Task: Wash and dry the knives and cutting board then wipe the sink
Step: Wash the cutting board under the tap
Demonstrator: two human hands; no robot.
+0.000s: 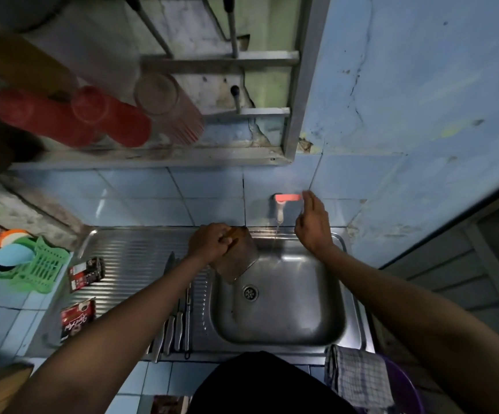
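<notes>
A: Where is the cleaver?

B: The left hand (pixel 212 242) grips the handle of the cleaver (pixel 236 258); its blade hangs over the sink (pixel 278 333) basin's 11 o'clock corner.

A: And the right hand (pixel 312 222)?

B: Its fingers are straight, touching the tap (pixel 284 201) lever at 12 o'clock. The other knives (pixel 176 321) lie at 9 o'clock on the drainboard. The basin's middle is free.

Left hand (pixel 210 243) gripping cleaver (pixel 236 259) over sink (pixel 278 333); right hand (pixel 312 224) reaching to tap handle (pixel 288 197), water running.
</notes>
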